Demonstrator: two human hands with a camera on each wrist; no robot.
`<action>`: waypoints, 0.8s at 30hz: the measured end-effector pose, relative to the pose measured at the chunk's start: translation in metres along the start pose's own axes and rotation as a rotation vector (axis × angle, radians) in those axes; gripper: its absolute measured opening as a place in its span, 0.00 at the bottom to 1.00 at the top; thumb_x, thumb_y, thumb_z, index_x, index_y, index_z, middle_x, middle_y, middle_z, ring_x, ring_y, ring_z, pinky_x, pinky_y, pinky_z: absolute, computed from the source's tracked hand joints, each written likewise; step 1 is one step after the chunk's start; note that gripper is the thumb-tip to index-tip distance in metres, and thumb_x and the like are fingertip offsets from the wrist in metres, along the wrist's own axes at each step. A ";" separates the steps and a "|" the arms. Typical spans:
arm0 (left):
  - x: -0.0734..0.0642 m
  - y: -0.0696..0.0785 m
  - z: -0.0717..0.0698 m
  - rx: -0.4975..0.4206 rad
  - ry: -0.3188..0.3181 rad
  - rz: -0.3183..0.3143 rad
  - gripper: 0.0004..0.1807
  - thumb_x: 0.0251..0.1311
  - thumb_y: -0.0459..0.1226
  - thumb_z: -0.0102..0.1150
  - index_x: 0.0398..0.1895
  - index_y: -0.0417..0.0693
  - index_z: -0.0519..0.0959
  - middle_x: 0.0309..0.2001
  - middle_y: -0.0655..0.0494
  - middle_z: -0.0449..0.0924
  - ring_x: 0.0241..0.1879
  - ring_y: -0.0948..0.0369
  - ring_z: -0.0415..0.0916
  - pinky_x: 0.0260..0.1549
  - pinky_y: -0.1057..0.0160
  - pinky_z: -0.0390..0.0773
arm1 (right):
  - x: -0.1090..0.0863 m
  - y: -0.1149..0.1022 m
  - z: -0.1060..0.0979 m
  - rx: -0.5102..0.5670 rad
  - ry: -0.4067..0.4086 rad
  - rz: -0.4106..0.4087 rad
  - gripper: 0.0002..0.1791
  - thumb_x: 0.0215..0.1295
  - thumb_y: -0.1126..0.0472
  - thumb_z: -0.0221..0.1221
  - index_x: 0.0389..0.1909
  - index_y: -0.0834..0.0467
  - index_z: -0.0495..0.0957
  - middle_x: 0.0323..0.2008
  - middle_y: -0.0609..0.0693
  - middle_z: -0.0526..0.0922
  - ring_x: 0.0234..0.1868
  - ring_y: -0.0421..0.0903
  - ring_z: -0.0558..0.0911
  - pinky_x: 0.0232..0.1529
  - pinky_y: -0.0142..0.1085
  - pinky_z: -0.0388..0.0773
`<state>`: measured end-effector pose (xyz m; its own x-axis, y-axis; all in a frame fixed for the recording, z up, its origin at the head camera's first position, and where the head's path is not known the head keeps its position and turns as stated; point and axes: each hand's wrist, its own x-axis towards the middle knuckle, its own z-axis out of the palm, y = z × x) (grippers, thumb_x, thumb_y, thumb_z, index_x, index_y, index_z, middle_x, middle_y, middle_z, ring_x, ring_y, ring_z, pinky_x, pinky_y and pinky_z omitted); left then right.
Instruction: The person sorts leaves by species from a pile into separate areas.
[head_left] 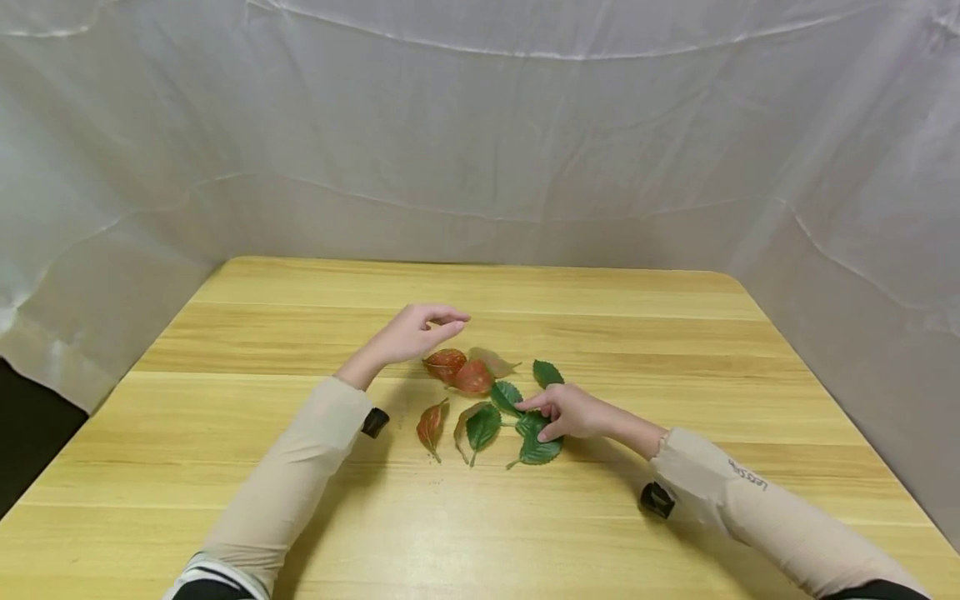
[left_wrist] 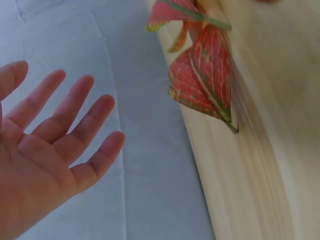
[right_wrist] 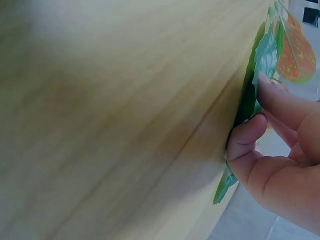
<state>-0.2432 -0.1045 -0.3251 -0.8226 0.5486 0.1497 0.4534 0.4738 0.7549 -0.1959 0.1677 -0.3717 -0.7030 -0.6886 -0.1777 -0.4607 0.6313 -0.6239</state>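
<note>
My left hand [head_left: 415, 332] hovers over the table's far middle with its fingers spread in the left wrist view, holding nothing. Just below it lie red leaves [head_left: 473, 377], one overlapping a brownish leaf [head_left: 492, 361]. My right hand [head_left: 573, 411] is low among serrated green leaves [head_left: 538, 448], its index finger extended and other fingers bent. In the right wrist view its fingertips touch a green leaf [right_wrist: 266, 52]; whether they pinch it is unclear. The hand partly covers the leaves under it. A separate green leaf [head_left: 483, 427] lies over a brownish one to the left.
One red leaf [head_left: 431, 429] lies apart at the cluster's left. Another green leaf [head_left: 547, 373] is just beyond my right hand. The wooden table [head_left: 420, 533] has rounded far corners, and pale fabric [head_left: 480, 142] hangs behind it and along both sides.
</note>
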 end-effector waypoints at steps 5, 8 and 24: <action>0.015 -0.006 -0.003 -0.025 -0.069 -0.020 0.19 0.65 0.41 0.45 0.54 0.41 0.73 0.50 0.47 0.75 0.50 0.53 0.70 0.49 0.53 0.67 | 0.000 -0.001 0.000 -0.034 0.003 0.006 0.29 0.46 0.68 0.65 0.53 0.65 0.72 0.34 0.50 0.75 0.26 0.40 0.64 0.26 0.28 0.66; 0.023 -0.008 -0.003 -0.052 -0.099 -0.035 0.19 0.65 0.40 0.44 0.54 0.39 0.72 0.50 0.46 0.75 0.50 0.52 0.70 0.50 0.54 0.66 | -0.001 -0.001 0.000 -0.037 0.004 0.003 0.29 0.47 0.68 0.65 0.54 0.65 0.72 0.34 0.50 0.74 0.26 0.40 0.63 0.26 0.29 0.65; 0.050 -0.027 0.003 -0.101 -0.365 -0.148 0.20 0.66 0.38 0.41 0.55 0.34 0.70 0.49 0.38 0.73 0.46 0.49 0.70 0.43 0.51 0.68 | -0.002 0.004 -0.001 -0.035 0.010 -0.029 0.30 0.45 0.67 0.66 0.53 0.66 0.72 0.29 0.49 0.73 0.24 0.39 0.63 0.25 0.28 0.66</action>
<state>-0.2955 -0.0883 -0.3398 -0.6921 0.6969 -0.1881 0.2886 0.5060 0.8128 -0.1967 0.1722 -0.3729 -0.6945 -0.7032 -0.1522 -0.4994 0.6234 -0.6016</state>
